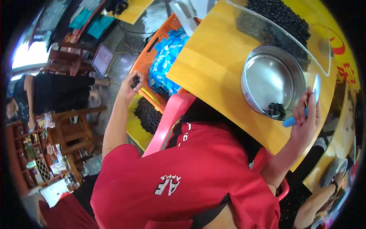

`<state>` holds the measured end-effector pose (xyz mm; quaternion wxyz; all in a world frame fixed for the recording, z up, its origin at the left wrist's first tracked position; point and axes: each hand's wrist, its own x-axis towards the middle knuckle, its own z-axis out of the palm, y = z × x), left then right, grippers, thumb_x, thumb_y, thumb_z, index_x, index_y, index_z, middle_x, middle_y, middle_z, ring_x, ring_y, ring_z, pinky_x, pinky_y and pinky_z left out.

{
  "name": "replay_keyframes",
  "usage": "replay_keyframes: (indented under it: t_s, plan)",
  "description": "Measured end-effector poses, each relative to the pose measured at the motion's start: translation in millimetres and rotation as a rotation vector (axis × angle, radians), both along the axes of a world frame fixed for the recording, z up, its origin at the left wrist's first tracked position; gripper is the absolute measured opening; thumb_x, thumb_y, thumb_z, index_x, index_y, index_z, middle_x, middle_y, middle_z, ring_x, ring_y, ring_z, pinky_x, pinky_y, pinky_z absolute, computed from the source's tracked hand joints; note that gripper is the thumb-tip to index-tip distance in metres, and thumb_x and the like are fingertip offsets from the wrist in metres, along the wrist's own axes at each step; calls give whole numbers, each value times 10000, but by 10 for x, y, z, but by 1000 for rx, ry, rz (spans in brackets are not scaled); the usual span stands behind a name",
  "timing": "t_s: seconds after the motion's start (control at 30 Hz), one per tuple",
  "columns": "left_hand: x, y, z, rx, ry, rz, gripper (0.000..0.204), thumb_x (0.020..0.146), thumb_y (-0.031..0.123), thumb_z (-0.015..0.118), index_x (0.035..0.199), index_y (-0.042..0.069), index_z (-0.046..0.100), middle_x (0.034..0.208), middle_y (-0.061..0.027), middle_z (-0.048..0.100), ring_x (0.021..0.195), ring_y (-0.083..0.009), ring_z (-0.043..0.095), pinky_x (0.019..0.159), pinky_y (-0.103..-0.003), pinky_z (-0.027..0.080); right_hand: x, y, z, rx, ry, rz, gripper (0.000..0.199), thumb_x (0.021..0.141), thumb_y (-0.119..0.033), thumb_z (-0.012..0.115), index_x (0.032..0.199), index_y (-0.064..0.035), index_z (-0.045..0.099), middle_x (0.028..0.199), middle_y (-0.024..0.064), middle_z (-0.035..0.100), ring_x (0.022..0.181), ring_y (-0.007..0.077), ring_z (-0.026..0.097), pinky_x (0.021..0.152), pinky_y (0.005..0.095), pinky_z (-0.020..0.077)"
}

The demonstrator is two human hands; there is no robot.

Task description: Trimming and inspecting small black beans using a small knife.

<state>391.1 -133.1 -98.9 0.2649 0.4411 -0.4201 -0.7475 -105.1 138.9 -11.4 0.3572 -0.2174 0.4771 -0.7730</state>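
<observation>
My left hand (131,84) is closed around a few small dark round pieces (135,81), too small to name. It is held out to the left, beside an orange basket (149,49) and above a yellow bin (131,128) of similar dark pieces. In my right hand (307,116) is a blue-handled knife (317,88), its pale blade pointing away from me. This hand is at the right rim of a round metal pan (247,89) on the yellow table (211,72). Inside the pan, near its front wall, sits a small cluster of dark pieces (276,110).
Blue packets (167,57) fill the orange basket. A large heap of dark pieces (282,19) lies behind a clear-edged tray (324,65) at the table's far side. A pink chair (167,118) is beside me. Another person's arm (318,202) shows at lower right; someone in black (57,93) is at left.
</observation>
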Motion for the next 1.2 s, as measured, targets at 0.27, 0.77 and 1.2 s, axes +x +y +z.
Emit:
replay_keyframes:
  t_s: [0.27, 0.77, 1.2]
  plan:
    - [1335, 519, -987, 7, -870, 292, 311, 928, 332, 535, 951, 33, 618, 798, -49, 621, 769, -144, 597, 682, -271, 466, 55, -36, 64, 127, -9, -87, 283, 963, -163, 495, 1150, 35, 569, 863, 40, 604, 452, 12, 320, 421, 169, 269]
    - [-3239, 665, 1526, -1512, -101, -1118, 190, 826, 110, 640, 986, 10, 613, 920, -135, 628, 797, -284, 601, 703, -355, 484, -27, 22, 77, 30, -26, -105, 177, 966, -158, 462, 1067, -36, 540, 809, 67, 590, 425, 24, 307, 408, 176, 265]
    - [-4138, 711, 1038, -1509, -704, -2090, 251, 718, 212, 706, 859, 25, 617, 785, -133, 646, 848, -319, 625, 777, -432, 462, -50, 39, 90, 45, -2, -125, 181, 964, -150, 476, 1072, -27, 554, 776, 51, 592, 441, 17, 334, 405, 174, 264]
